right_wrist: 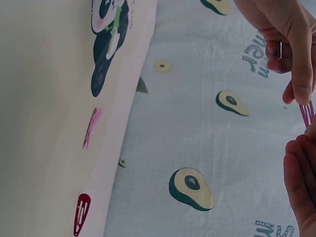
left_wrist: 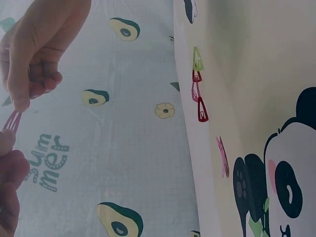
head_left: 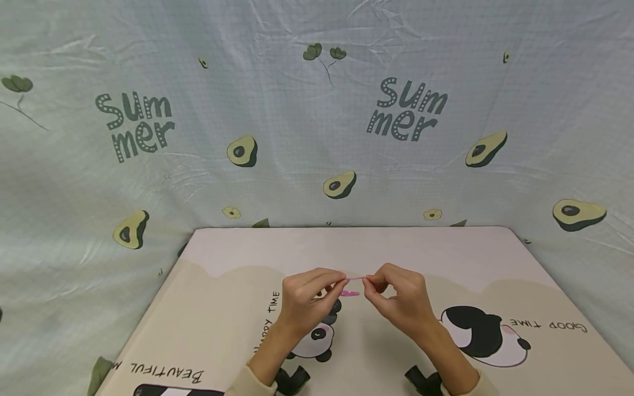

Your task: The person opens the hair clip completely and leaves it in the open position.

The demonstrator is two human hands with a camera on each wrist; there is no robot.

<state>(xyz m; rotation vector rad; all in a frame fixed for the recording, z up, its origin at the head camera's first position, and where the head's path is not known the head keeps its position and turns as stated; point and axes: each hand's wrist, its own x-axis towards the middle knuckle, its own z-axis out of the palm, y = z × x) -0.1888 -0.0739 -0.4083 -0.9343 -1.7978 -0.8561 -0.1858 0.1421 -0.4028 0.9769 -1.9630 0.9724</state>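
Both hands hold one small pink snap hair clip [head_left: 355,278] above the table, pulled lengthwise between them. My left hand [head_left: 313,296] pinches one end between thumb and fingertip. At the other end my right hand [head_left: 402,292] grips it the same way. Slots in the clip show in the left wrist view, where the right hand [left_wrist: 42,54] is on top and the left hand [left_wrist: 10,182] below. Beneath the hands, a pair of pink hair clips [left_wrist: 222,157] lies on the table. Beside them is a row of clips: green [left_wrist: 197,59], pink [left_wrist: 195,92] and red [left_wrist: 203,109].
The table [head_left: 371,247] has a cover printed with pandas and lettering. Its far edge meets a hanging curtain [head_left: 297,110] with avocado prints. In the right wrist view a red clip [right_wrist: 82,215] lies near that edge.
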